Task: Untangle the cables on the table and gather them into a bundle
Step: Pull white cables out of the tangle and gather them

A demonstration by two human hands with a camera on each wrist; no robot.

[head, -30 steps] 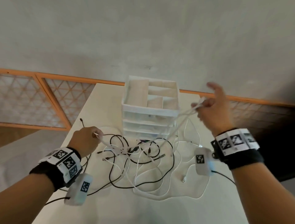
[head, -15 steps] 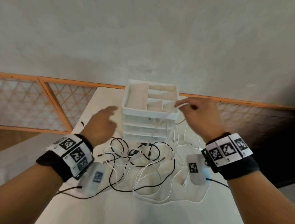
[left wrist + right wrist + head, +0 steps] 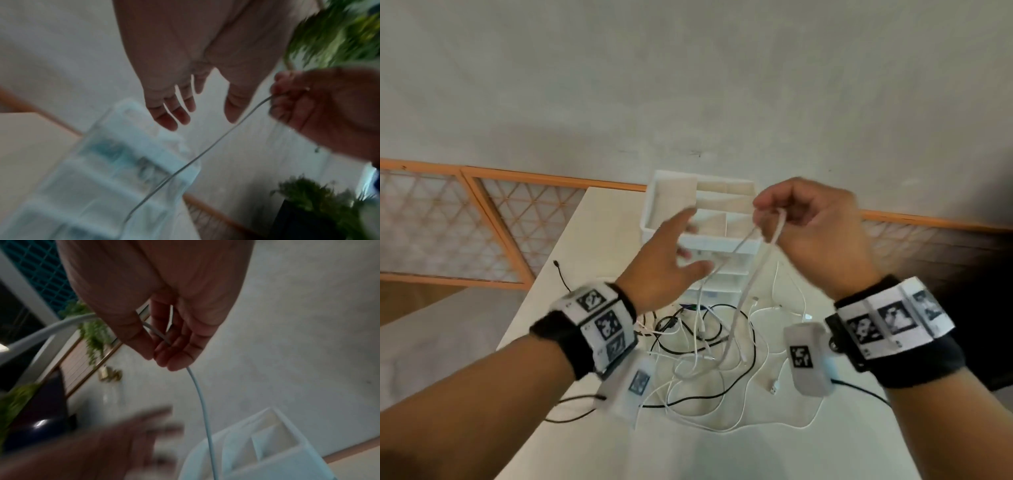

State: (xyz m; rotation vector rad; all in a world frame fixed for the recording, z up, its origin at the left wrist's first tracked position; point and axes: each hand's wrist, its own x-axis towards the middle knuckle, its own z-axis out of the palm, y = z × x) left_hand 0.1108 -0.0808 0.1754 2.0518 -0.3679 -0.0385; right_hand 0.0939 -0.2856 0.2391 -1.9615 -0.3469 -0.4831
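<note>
Right hand [image 3: 815, 233] — white cable [image 3: 748, 291] hanging steeply

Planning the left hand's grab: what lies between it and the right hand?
Head view: only the white cable hanging from the right hand; the open left hand holds nothing.

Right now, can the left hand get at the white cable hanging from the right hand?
Probably yes. The left hand is open, raised beside the white cable that the right hand pinches above the drawer organizer, and nothing sits between them.

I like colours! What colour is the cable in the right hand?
White cable, pinched by the right hand; clearest in the head view.
</note>
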